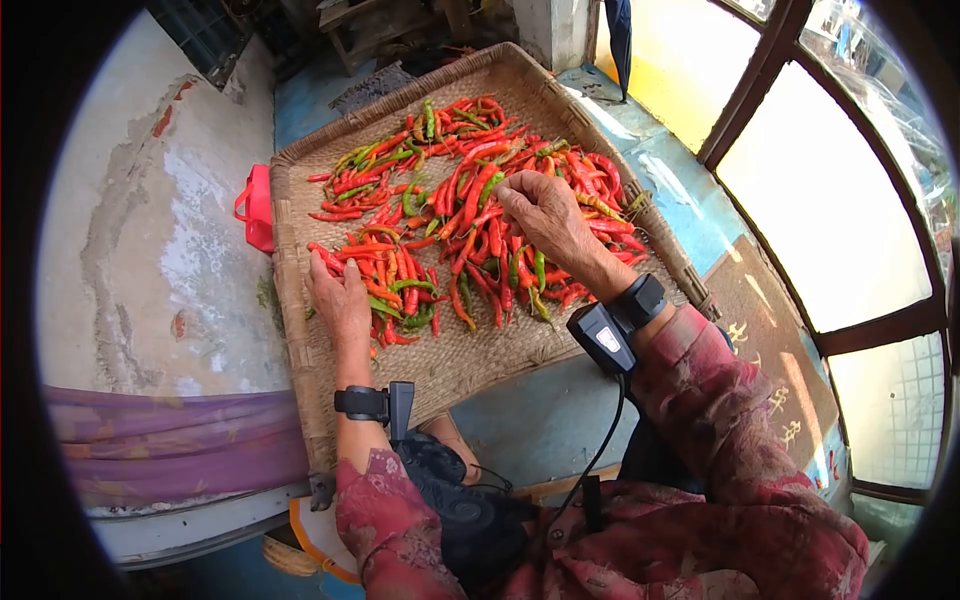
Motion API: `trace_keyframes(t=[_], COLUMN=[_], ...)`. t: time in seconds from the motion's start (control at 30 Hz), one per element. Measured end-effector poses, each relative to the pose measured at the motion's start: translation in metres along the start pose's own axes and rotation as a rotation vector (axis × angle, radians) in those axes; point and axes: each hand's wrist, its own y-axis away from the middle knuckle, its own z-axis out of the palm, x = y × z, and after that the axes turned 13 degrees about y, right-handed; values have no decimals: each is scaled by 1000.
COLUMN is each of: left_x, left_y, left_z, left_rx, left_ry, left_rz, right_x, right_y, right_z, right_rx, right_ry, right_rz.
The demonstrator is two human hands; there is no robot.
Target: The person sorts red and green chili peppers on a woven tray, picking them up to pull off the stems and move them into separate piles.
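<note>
A woven bamboo tray (470, 350) holds many chili peppers (480, 215), mostly red with some green and orange ones. My left hand (342, 305) is at the tray's left side, its thumb and fingers around a red chili at the edge of a smaller heap. Above the larger heap, my right hand (548, 218) is closed in a pinch. A green chili (490, 188) meets its fingertips; the hand partly hides the grip. Both wrists carry black strapped devices.
A red plastic container (258, 208) stands beyond the tray's left rim, by the peeling wall (190, 240). Purple cloth (180, 435) hangs lower left. Framed windows (800, 200) line the right side, with a dark folded umbrella (620, 45) near them. A brown mat (775, 340) lies on the blue floor.
</note>
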Motion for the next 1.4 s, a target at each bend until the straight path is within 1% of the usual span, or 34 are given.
trace_keyframes(t=[0.07, 0.1, 0.13, 0.17, 0.2, 0.27, 0.3, 0.33, 0.4, 0.43, 0.47, 0.53, 0.57, 0.67, 0.73, 0.77, 0.83, 0.87, 0.93, 0.97, 1.0, 1.07, 1.1, 1.13, 1.2, 1.27, 1.3, 1.37, 1.4], left_x=[26, 43, 58, 80, 87, 100, 96, 98, 103, 105, 104, 102, 101, 97, 95, 95, 104, 105, 111, 113, 106, 94, 84, 72, 51, 32, 30, 28, 36], left_y=[6, 14, 23, 33, 47, 71, 84, 90, 98, 102, 103, 104, 105, 107, 107, 108, 104, 100, 81, 70, 62, 40, 31, 22, 6, -1, 2, 12, 21], left_z=[1, 6, 16, 21, 34, 54, 69, 76, 87, 90, 92, 92, 92, 91, 92, 93, 89, 85, 68, 59, 51, 33, 26, 21, 9, 3, 6, 15, 20], left_rx=[-101, -230, -396, -551, -664, -738, -670, -672, -766, -801, -801, -899, -900, -911, -956, -952, -827, -826, -726, -706, -668, -547, -436, -308, -35, 65, 65, -57, -218], left_ry=[47, 195, 342, 314, 329, 272, 279, 282, 322, 345, 347, 312, 310, 313, 141, 138, 279, 277, 573, 607, 806, 945, 1017, 1064, 1087, 1099, 1098, 1003, 965], left_rz=[-33, -58, -159, -176, -137, 68, 239, 239, 373, 307, 310, 300, 302, 319, 408, 407, 393, 389, 72, -144, -300, -408, -439, -426, -505, -644, -644, -763, -718], right_x=[-4, -6, -8, -9, -7, -3, -2, -2, -2, -3, -4, -7, -8, -5, -3, -2, -4, -5, -6, -5, -6, -10, -9, -7, -5, -6, -6, -5, -5], right_y=[-1, 0, 0, 0, -1, -3, -3, -3, -3, -2, -1, -1, 0, -1, -1, -1, -2, -2, -3, -3, -3, -2, -2, -3, -3, -2, -2, -3, -3], right_z=[-3, -4, -5, -5, -4, -3, -3, -3, -6, -7, -8, -11, -13, -12, -8, -6, -5, -5, -6, -6, -6, -8, -8, -7, -7, -6, -6, -5, -5], right_rx=[8, 21, 33, 32, 30, 47, 47, 27, 11, 2, -7, -17, -28, -33, -34, -21, -8, -12, 25, 34, 34, 30, 30, 41, 53, 38, 37, 30, 30], right_ry=[6, 12, 19, 21, 24, 43, 45, 52, 64, 47, 29, 37, 22, 35, 65, 67, 72, 70, -30, -34, -35, -59, -60, -27, 4, 1, 0, 28, 28], right_rz=[0, 3, 6, 11, 12, -38, -35, -43, -50, -36, -24, -5, 10, 8, -10, -22, -35, -36, -16, -22, -20, -1, 0, -33, -67, -49, -49, -38, -37])
